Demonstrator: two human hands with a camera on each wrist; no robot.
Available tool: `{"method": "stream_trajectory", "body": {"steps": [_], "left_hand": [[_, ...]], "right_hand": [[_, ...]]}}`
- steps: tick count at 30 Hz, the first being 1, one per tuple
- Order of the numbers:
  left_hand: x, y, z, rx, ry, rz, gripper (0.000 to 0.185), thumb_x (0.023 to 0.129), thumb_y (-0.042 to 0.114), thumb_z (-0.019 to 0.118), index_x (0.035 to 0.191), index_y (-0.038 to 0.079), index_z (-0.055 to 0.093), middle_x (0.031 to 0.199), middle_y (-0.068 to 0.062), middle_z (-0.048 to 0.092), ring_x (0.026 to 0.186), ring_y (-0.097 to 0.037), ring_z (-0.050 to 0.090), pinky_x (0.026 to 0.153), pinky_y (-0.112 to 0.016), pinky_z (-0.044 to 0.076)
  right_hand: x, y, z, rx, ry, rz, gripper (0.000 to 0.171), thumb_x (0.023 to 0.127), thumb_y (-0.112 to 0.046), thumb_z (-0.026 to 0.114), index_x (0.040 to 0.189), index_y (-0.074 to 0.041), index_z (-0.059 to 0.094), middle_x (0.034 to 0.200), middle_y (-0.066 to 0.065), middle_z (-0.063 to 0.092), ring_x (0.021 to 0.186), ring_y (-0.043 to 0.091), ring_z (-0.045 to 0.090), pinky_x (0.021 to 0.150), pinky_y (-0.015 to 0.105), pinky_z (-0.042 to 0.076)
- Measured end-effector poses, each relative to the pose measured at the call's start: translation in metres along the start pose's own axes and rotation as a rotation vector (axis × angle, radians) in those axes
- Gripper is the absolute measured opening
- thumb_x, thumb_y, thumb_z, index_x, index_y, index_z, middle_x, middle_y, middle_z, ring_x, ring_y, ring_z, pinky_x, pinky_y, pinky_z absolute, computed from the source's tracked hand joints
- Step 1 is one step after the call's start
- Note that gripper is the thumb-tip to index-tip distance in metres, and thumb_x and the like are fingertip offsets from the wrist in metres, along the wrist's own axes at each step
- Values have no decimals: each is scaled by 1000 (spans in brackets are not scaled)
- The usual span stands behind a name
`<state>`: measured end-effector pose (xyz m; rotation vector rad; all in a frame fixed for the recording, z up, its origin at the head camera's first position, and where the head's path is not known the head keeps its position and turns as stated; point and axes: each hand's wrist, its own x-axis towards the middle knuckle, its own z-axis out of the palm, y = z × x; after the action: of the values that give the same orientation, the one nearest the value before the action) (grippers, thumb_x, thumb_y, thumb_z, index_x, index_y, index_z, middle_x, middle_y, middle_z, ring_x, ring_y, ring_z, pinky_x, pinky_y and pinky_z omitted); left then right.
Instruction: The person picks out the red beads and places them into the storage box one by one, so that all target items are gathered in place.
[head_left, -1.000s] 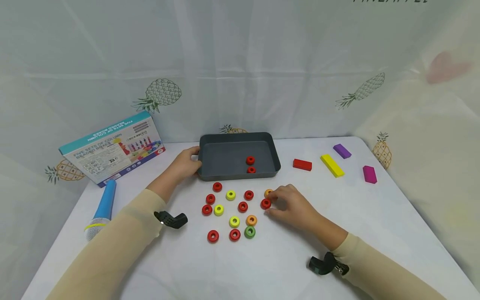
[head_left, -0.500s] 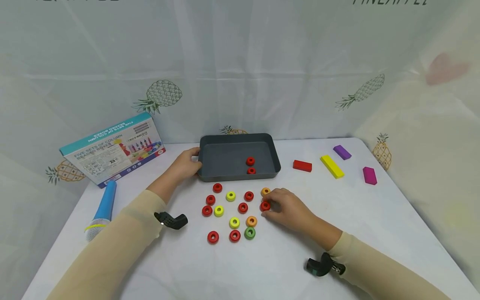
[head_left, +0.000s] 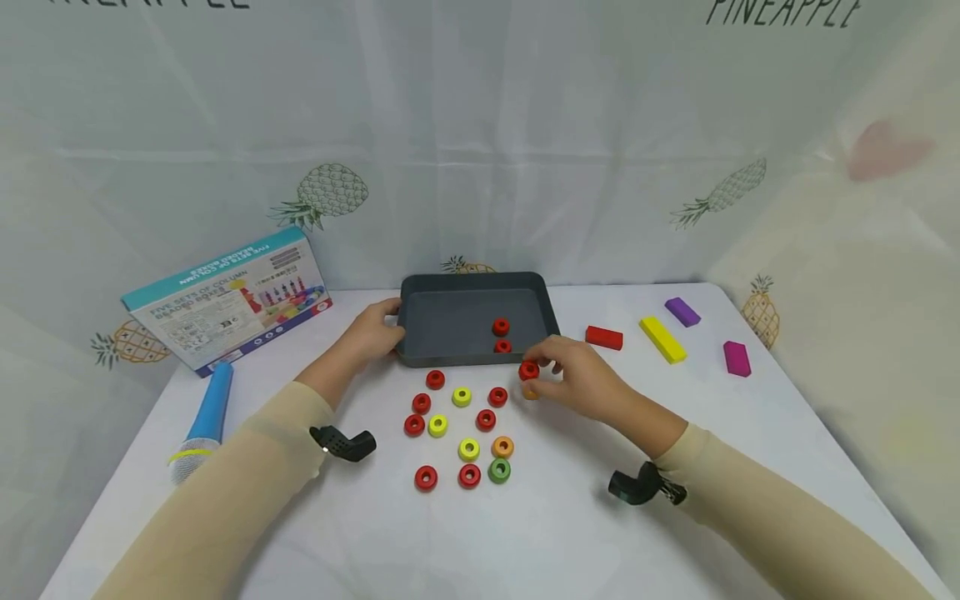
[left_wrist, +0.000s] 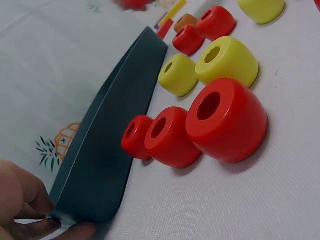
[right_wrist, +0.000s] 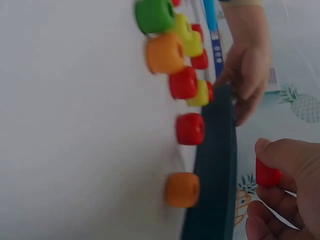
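Observation:
My left hand (head_left: 372, 331) grips the left end of a dark grey tray (head_left: 468, 360), fingers wrapped about its corner in the left wrist view. Two red beads (head_left: 501, 327) lie inside the tray, toward its right front. Between thumb and fingers my right hand (head_left: 581, 379) pinches another red bead (right_wrist: 268, 175), lifted off the table near the tray's front right corner. Just below it sits an orange bead (right_wrist: 182, 190), partly covered by the right hand in the head view. Several red and yellow beads (left_wrist: 227, 120), an orange one and a green bead (head_left: 499, 471) are scattered before the tray.
A red block (head_left: 604, 337), a yellow block (head_left: 663, 339), a purple block (head_left: 683, 312) and a magenta block (head_left: 737, 358) lie to the right. At left a toy-set box (head_left: 228, 300) leans on the curtain, with a blue microphone (head_left: 210, 408) in front.
My right hand has picked up a red bead from beside the orange one and carried it up and toward the tray. The left hand keeps its hold on the tray.

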<state>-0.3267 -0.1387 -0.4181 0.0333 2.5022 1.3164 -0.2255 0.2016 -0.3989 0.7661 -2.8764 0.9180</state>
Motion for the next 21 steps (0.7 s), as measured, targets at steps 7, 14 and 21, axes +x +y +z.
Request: {"method": "stream_trajectory", "body": {"steps": [7, 14, 21], "left_hand": [[0, -2, 1, 27, 12, 22, 67, 98, 9, 51, 161, 9, 27, 161, -15, 35, 127, -34, 48, 89, -41, 58], [1, -4, 2, 16, 13, 44, 67, 98, 8, 51, 161, 8, 27, 159, -15, 37, 126, -34, 49, 83, -37, 59], [0, -4, 1, 22, 25, 45, 67, 98, 10, 52, 161, 8, 27, 159, -15, 38, 125, -33, 50, 83, -37, 59]], "right_hand": [[44, -4, -7, 8, -13, -27, 37, 85, -27, 83, 117, -11, 72, 106, -2, 67, 99, 28, 63, 83, 41, 56], [71, 0, 2, -30, -34, -33, 38, 86, -28, 82, 119, -11, 72, 107, 0, 68, 101, 25, 64, 83, 36, 56], [92, 8, 12, -65, -63, 8, 37, 87, -30, 80, 118, -12, 71, 106, 0, 68, 99, 22, 61, 83, 35, 56]]}}
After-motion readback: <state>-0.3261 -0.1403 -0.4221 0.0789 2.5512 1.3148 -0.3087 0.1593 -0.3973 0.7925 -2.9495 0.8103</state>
